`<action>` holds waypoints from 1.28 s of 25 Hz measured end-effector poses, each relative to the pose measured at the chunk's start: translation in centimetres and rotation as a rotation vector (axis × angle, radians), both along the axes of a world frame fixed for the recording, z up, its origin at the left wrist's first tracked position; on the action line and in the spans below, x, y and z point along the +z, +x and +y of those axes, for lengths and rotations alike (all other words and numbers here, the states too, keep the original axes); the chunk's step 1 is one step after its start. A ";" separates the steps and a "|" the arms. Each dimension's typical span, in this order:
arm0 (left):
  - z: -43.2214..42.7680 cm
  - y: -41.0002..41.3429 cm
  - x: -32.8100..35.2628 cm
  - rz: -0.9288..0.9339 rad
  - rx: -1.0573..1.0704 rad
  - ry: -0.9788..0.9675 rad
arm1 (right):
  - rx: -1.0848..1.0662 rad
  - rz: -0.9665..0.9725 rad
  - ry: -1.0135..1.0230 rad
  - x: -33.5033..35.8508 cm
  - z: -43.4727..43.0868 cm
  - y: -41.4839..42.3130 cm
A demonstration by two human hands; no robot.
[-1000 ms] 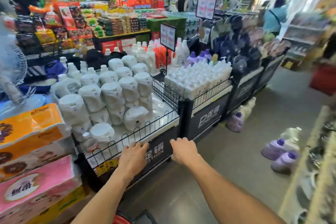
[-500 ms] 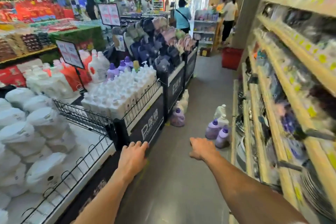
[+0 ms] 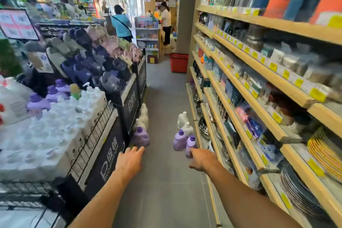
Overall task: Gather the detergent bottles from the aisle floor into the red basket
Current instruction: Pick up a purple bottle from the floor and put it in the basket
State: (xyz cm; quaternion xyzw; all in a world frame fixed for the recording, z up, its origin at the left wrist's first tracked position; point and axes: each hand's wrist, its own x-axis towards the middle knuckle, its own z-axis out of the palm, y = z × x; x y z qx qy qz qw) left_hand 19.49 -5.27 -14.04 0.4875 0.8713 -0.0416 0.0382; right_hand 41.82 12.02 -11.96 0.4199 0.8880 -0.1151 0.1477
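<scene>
Detergent bottles stand on the grey aisle floor ahead. On the left, a purple bottle (image 3: pixel 141 137) sits against the display bin with white bottles (image 3: pixel 144 115) behind it. On the right, by the shelf foot, two purple bottles (image 3: pixel 179 140) stand in front of two white bottles (image 3: pixel 182 119). A red basket (image 3: pixel 178 62) rests on the floor far down the aisle. My left hand (image 3: pixel 129 162) reaches forward with relaxed fingers, holding nothing. My right hand (image 3: pixel 201 159) is stretched toward the right purple bottles, fingers loosely curled, empty.
Wooden shelves (image 3: pixel 259 87) packed with goods line the right side. Black display bins (image 3: pixel 129 105) with white bottles and slippers line the left. Two people (image 3: pixel 121 23) stand beyond the aisle's far end.
The view has swung right to look down the aisle. My left hand has left the display bin's edge, and both hands now reach out toward the floor bottles.
</scene>
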 end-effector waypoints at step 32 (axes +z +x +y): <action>50.0 -25.8 -7.4 -0.188 -0.207 -0.197 | -0.267 -0.078 -0.190 -9.6 44.8 -23.4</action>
